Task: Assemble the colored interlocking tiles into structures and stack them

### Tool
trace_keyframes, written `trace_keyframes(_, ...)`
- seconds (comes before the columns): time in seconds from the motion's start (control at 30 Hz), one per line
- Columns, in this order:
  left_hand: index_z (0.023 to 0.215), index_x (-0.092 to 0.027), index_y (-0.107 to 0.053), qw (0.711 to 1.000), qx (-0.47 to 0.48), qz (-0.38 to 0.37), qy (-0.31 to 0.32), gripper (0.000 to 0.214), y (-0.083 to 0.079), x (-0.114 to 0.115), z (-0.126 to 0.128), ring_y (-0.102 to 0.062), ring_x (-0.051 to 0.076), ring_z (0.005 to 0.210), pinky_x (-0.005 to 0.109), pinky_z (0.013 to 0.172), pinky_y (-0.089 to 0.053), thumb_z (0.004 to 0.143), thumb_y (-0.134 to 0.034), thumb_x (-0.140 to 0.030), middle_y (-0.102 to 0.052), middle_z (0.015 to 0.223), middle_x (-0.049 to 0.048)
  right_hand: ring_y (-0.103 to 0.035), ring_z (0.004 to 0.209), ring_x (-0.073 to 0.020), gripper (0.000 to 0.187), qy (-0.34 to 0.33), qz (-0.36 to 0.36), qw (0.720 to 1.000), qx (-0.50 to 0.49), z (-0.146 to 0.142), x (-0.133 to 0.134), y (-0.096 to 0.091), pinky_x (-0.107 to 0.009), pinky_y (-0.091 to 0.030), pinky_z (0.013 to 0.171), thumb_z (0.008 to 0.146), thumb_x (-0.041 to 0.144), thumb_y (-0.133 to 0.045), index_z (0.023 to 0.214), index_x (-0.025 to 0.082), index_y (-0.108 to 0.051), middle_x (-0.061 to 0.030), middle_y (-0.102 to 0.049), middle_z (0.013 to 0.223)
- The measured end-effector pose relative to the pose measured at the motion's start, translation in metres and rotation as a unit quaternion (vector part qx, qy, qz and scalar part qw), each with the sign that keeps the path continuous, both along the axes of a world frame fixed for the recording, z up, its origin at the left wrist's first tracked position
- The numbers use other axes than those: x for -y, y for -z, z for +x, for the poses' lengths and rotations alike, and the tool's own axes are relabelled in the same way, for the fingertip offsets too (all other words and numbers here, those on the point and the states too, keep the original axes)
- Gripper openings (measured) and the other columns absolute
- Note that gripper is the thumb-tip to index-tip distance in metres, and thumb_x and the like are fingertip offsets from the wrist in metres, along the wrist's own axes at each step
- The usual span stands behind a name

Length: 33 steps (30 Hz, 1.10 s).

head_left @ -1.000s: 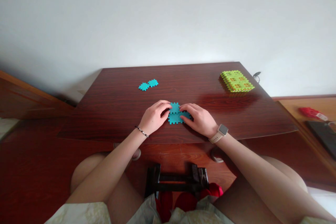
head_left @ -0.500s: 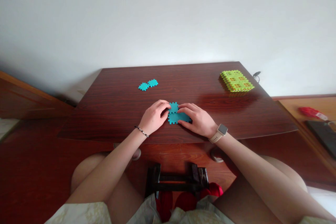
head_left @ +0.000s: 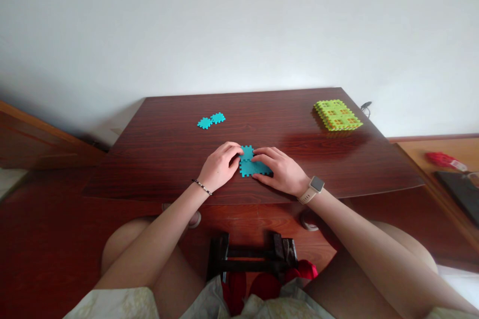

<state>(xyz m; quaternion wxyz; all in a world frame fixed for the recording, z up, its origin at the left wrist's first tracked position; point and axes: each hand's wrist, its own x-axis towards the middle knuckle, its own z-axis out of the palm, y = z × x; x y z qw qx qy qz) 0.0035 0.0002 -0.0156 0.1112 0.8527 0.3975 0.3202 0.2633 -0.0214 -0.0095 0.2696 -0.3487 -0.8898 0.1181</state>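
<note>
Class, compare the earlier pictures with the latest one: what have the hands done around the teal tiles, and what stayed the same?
The right hand has drawn its fingers slightly back and apart, so more of the teal interlocking tiles shows; they still touch them. The left hand, the two joined teal tiles and the green tile stack stayed as they were.

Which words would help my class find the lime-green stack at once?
Start at the dark wooden table. At its far right corner lies a stack of lime-green interlocking tiles, thick and green, unlike the flat teal tiles to its left.
</note>
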Motion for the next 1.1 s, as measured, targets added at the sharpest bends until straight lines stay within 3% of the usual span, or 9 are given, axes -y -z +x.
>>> trace_keyframes(1.1,0.112,-0.024,-0.063,1.0,-0.01,0.002,0.003,0.023,-0.0001,0.0004,0.0005,-0.07,0.027,0.119,0.047,0.108,-0.059,0.099,-0.06,-0.006,-0.072,0.123,0.0081,-0.066,0.128,-0.0353,0.034,-0.004,-0.007,1.0,-0.008,0.0004,0.0003,-0.0004,-0.059,-0.058,0.111,0.101,0.039,-0.074,0.132,0.026,-0.072,-0.0152,-0.069,0.141)
